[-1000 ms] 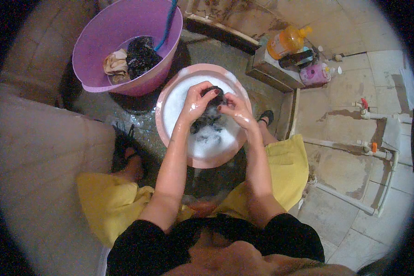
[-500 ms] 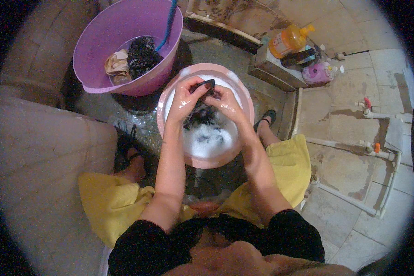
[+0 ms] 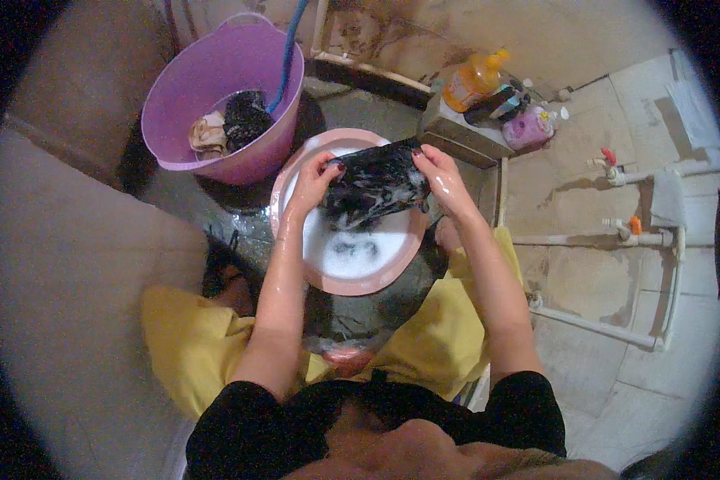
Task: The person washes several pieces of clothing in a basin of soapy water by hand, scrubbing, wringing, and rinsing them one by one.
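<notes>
A wet black cloth garment (image 3: 376,182) with streaks of suds is stretched out between my two hands over a pink basin (image 3: 364,284). My left hand (image 3: 315,182) pinches its left upper corner, and my right hand (image 3: 442,178) grips the right upper corner. The lower part of the garment hangs toward the water. White foam (image 3: 356,254) covers the water in the basin, with a darker patch in it. What kind of garment it is, I cannot tell.
A purple tub (image 3: 164,120) with black and beige cloth and a blue hose (image 3: 290,48) stands at the far left. On a ledge at the far right are an orange bottle (image 3: 470,82) and a pink container (image 3: 526,128). Pipes (image 3: 592,238) with taps run along the right wall.
My hands have moved apart, the right one going right. The black garment, bunched between them before, is now spread wide above the foam.
</notes>
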Demonstrator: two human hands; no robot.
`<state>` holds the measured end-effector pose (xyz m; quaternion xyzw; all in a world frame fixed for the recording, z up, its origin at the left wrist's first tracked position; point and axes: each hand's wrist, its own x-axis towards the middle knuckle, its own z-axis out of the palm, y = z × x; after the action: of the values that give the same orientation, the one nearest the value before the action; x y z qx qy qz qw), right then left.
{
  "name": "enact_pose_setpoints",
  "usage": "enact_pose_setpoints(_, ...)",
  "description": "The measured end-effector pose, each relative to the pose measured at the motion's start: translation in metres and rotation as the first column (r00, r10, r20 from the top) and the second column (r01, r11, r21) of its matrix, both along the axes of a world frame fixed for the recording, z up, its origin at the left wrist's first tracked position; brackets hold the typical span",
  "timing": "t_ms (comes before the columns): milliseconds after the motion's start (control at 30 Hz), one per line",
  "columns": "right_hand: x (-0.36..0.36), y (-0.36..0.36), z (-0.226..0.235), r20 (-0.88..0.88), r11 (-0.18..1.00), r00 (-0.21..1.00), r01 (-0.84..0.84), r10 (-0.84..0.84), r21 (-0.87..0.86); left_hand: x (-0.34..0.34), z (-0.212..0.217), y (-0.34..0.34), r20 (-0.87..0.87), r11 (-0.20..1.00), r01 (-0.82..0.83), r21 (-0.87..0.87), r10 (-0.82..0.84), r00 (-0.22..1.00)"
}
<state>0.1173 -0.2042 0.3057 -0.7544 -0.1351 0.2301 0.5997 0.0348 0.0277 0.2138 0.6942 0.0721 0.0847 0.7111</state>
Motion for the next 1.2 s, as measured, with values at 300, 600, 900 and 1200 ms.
enact_pose_setpoints(300,-0.011,-0.034,0.04,-0.004,0.937,0.975,0.216,-0.224,0.275,0.015,0.097,0.0,0.134,0.991,0.107,0.077,-0.117,0.984)
enact_pose_setpoints(600,-0.021,-0.048,0.073,0.027,0.932,0.988,0.136,-0.154,0.336,-0.015,0.153,-0.018,0.125,0.93,0.13,0.343,-0.182,0.975)
enact_pose_setpoints(900,-0.026,-0.041,0.069,0.191,0.914,0.97,0.064,-0.152,0.4,-0.038,0.066,-0.021,-0.187,0.691,0.298,0.659,-0.234,0.954)
enact_pose_setpoints(1200,-0.025,-0.065,0.084,0.032,0.884,0.965,0.226,-0.262,0.41,-0.074,0.049,-0.091,0.235,0.603,-0.225,0.766,0.064,0.97)
